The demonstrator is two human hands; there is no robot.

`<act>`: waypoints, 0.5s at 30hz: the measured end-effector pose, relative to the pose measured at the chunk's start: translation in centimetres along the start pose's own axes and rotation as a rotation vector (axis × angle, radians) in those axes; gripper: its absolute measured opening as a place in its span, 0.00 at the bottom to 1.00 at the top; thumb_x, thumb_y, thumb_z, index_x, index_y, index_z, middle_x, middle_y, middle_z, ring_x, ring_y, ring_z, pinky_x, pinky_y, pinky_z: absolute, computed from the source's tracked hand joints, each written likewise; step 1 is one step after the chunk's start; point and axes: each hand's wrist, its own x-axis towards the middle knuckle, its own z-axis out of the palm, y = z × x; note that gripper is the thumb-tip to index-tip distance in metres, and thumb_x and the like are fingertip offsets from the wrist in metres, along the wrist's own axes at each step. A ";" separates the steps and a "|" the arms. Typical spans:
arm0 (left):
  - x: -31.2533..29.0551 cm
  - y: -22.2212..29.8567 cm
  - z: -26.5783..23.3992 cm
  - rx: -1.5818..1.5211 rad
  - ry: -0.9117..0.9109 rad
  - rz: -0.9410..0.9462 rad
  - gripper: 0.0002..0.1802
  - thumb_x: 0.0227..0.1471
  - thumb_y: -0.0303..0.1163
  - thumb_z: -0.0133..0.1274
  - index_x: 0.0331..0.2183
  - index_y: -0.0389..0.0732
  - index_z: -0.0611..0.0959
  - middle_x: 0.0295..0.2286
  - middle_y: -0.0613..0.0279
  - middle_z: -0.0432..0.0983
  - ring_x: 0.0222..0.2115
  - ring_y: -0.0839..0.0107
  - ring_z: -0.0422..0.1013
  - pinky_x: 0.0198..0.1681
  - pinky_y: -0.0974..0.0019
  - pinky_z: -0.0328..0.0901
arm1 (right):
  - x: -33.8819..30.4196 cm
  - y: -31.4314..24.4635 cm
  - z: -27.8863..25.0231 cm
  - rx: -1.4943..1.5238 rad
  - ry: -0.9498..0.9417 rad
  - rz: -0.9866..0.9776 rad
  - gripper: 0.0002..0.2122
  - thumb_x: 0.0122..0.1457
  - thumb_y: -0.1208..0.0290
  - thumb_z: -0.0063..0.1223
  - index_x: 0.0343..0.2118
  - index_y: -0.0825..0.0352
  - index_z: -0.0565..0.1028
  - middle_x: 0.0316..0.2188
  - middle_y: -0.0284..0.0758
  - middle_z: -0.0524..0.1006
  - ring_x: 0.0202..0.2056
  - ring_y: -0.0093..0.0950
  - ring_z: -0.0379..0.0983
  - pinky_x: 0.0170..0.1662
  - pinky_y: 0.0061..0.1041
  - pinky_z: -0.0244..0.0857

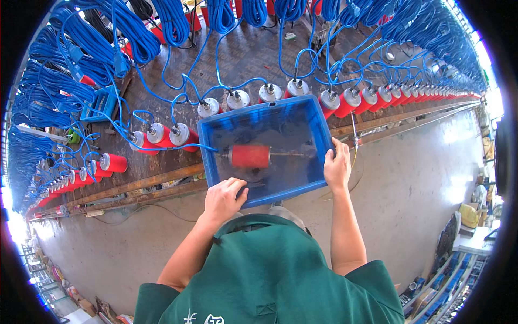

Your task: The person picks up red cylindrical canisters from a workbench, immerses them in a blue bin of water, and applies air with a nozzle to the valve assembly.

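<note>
A blue plastic bin point(258, 114) of what looks like water is in front of me, tilted slightly and overlapping the table's near edge. Inside, a red cylinder point(250, 156) lies on its side, with a thin shaft-like line out to its right. A blue cable point(200, 145) runs over the bin's left wall to it. My left hand point(223, 200) is curled over the near left corner of the rim, its fingertips partly hidden. Round the right wall my right hand point(338, 166) is closed, thumb and fingers on the rim.
Red cylinders with silver caps point(157, 133) stand in a long row along the edge of the brown table point(162, 81), each wired to a blue cable. Coiled blue cables point(86, 40) crowd its far side. Grey floor point(415, 167) extends at right; shelving point(450, 281) stands lower right.
</note>
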 end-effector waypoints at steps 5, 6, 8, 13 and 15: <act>2.4 -0.4 0.3 0.023 0.004 0.057 0.17 0.56 0.33 0.63 0.46 0.37 0.85 0.44 0.51 0.83 0.46 0.51 0.79 0.51 0.54 0.74 | 0.0 0.3 0.0 -0.008 0.005 0.001 0.18 0.64 0.74 0.53 0.58 0.64 0.76 0.51 0.42 0.77 0.55 0.44 0.74 0.59 0.43 0.69; 3.3 -0.9 0.6 0.045 0.034 0.134 0.19 0.54 0.31 0.64 0.48 0.35 0.85 0.46 0.49 0.82 0.48 0.50 0.78 0.53 0.54 0.73 | 0.0 0.2 0.1 -0.010 0.007 0.005 0.18 0.64 0.73 0.53 0.58 0.64 0.76 0.51 0.42 0.77 0.55 0.44 0.74 0.59 0.43 0.69; 5.5 -1.7 1.2 0.152 -0.002 0.217 0.27 0.50 0.29 0.66 0.52 0.33 0.81 0.52 0.47 0.78 0.55 0.48 0.73 0.59 0.52 0.70 | 0.0 0.0 0.1 -0.007 0.005 0.016 0.18 0.65 0.73 0.53 0.58 0.64 0.76 0.52 0.41 0.77 0.55 0.44 0.74 0.59 0.43 0.69; 10.1 -2.7 2.8 0.406 -0.263 0.236 0.38 0.43 0.29 0.70 0.57 0.36 0.77 0.52 0.49 0.77 0.54 0.49 0.74 0.58 0.52 0.71 | -0.1 -0.3 -0.2 -0.019 -0.001 0.038 0.18 0.65 0.72 0.53 0.58 0.62 0.76 0.52 0.40 0.77 0.55 0.43 0.74 0.58 0.43 0.70; 11.2 -3.4 3.6 0.424 -0.290 0.253 0.37 0.44 0.29 0.68 0.57 0.37 0.77 0.50 0.50 0.78 0.51 0.51 0.75 0.57 0.52 0.71 | -0.1 -0.7 -0.4 -0.011 0.001 0.047 0.18 0.65 0.73 0.53 0.58 0.63 0.76 0.51 0.41 0.77 0.55 0.43 0.74 0.58 0.42 0.70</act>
